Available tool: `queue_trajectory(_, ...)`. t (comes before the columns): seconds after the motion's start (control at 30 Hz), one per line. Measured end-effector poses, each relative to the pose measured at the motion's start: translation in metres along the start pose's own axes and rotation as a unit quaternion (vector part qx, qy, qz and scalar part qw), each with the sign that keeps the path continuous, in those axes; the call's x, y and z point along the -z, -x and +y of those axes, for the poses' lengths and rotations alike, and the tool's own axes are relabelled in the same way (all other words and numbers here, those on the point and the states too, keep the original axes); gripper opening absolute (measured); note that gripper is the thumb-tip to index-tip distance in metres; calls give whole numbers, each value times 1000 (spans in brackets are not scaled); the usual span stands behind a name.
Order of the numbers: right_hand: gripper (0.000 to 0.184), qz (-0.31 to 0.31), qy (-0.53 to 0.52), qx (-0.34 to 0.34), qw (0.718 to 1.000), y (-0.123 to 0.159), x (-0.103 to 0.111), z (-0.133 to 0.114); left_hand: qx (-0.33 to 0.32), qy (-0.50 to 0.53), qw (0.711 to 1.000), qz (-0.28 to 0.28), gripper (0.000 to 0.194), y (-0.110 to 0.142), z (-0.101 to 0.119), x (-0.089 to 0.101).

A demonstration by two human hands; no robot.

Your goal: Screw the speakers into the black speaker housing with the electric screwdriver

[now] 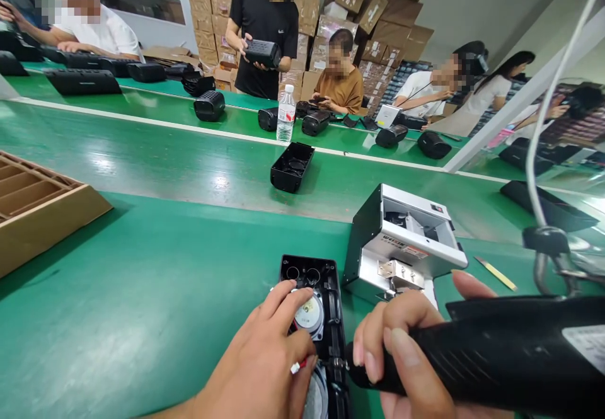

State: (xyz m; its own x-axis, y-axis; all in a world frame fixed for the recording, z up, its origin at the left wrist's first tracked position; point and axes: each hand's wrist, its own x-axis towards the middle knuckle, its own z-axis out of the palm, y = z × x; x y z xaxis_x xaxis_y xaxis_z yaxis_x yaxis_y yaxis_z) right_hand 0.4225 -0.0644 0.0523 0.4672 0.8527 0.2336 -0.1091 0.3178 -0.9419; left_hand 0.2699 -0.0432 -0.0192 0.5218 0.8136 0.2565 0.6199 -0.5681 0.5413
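Just beside the silver machine (401,246), the left hand (265,350) rests on the open speaker casing (335,318), perhaps steadying it, any pinch unclear; the right hand (409,350) curls round a black power tool (510,350).

Black hand tool (510,350), black speaker housing (334,318), white connector (295,367), green tabletop (142,280), silver-and-black machine (404,246), tan box (51,230)
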Motion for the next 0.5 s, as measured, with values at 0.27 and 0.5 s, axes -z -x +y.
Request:
queue_trajectory(0.27, 60, -35, -21, -10, 999, 4, 2, 8, -4, -3, 1000, 12, 23, 5, -1, -6)
queue_trajectory(0.5, 40, -85, -35, 45, 995, 4, 5, 21, -20, -21, 999, 12, 20, 1, -2, -9)
